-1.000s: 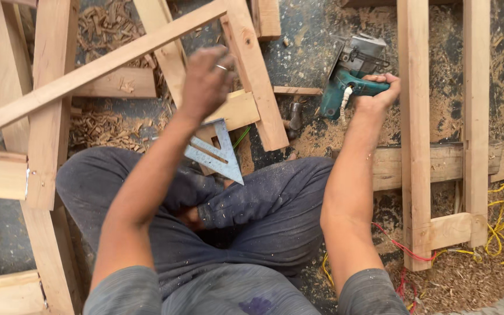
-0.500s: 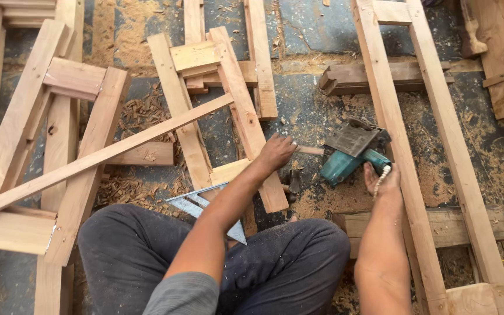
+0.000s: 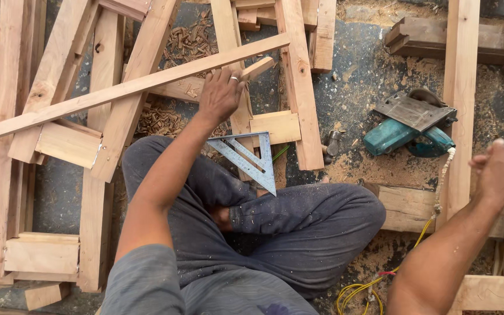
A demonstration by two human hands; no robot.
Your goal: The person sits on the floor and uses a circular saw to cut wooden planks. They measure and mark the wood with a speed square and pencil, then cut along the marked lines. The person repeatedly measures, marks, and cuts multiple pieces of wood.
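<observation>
I sit cross-legged on a dusty floor among wooden frames. My left hand (image 3: pixel 221 93) grips a small wooden block (image 3: pixel 258 67) at the middle of the frame in front of me, just under a long diagonal slat (image 3: pixel 118 92). A metal triangular square (image 3: pixel 251 159) lies by my knee, below that hand. My right hand (image 3: pixel 500 170) is raised at the right with fingers curled; a white cord (image 3: pixel 443 175) runs from near it toward the teal circular saw (image 3: pixel 410 125) resting on sawdust.
Wooden frames and boards (image 3: pixel 59 134) fill the left side, more long rails (image 3: pixel 461 93) stand at the right. A dark block (image 3: pixel 438 36) lies at top right. Yellow wires (image 3: pixel 363 289) coil by my right leg. A hammer head (image 3: pixel 333 142) lies near the saw.
My left hand moved from the frame's right rail up to the small block. My right hand left the saw and pulled back to the right. The view shifted.
</observation>
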